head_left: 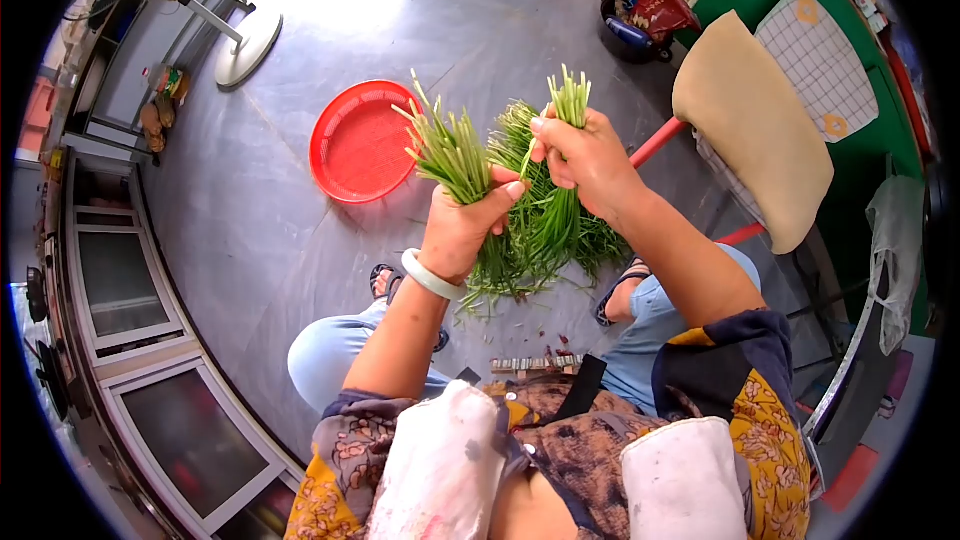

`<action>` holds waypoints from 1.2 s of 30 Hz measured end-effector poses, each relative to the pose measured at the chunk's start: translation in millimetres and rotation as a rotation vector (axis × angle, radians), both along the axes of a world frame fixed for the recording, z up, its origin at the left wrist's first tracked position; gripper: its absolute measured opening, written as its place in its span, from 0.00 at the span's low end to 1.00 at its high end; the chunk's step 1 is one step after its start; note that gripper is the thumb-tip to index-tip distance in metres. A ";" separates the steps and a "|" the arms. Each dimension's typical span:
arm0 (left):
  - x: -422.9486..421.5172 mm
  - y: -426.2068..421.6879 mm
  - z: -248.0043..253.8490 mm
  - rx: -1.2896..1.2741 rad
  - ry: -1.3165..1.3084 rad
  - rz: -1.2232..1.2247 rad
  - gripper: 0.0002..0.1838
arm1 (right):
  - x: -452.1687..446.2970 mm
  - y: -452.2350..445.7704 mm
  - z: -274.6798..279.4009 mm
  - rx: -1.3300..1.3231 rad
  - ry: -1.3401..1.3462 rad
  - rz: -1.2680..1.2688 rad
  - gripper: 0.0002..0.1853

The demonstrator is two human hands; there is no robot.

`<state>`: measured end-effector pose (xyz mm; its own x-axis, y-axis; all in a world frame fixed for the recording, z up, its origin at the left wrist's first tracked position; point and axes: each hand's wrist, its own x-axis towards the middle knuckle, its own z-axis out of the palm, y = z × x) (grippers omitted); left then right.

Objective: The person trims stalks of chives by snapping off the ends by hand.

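My left hand (465, 225), with a pale bangle (432, 276) at its wrist, is closed around a thick bunch of chives (450, 155), their pale cut ends pointing up. In my right hand (592, 162) is a smaller bunch of chives (570, 100), its green leaves hanging below the fist. A thin stalk (527, 162) spans the gap between the two hands, near the fingertips. Beneath them a pile of chives (603, 243) lies on the floor between my feet, partly hidden by the hands and bunches.
A red plastic basket (365, 183) stands on the grey floor (270, 160) beyond my left hand. To the right is a chair with a tan seat pad (755, 130). A fan base (250, 48) is at upper left, and cabinets (190, 430) line the left side.
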<state>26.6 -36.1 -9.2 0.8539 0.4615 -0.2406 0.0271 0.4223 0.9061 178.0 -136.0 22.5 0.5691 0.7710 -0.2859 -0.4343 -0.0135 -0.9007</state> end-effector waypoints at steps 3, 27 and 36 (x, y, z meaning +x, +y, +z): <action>-0.4 -2.0 -2.5 0.026 0.012 0.000 0.08 | -5.9 -1.0 -2.0 -0.021 -0.013 0.020 0.07; -6.2 1.0 5.9 -0.190 0.070 0.046 0.08 | -13.7 -11.7 -4.4 -0.119 -0.782 0.240 0.09; -6.8 -0.3 7.8 -0.158 0.118 0.020 0.06 | -7.7 -10.2 -14.4 -0.143 -0.838 0.130 0.07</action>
<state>19.9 -36.3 -1.4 0.8064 0.4267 -0.4095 0.1192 0.5609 0.8193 170.3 -146.2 8.1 0.5453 0.8335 0.0893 0.3861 -0.1552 -0.9093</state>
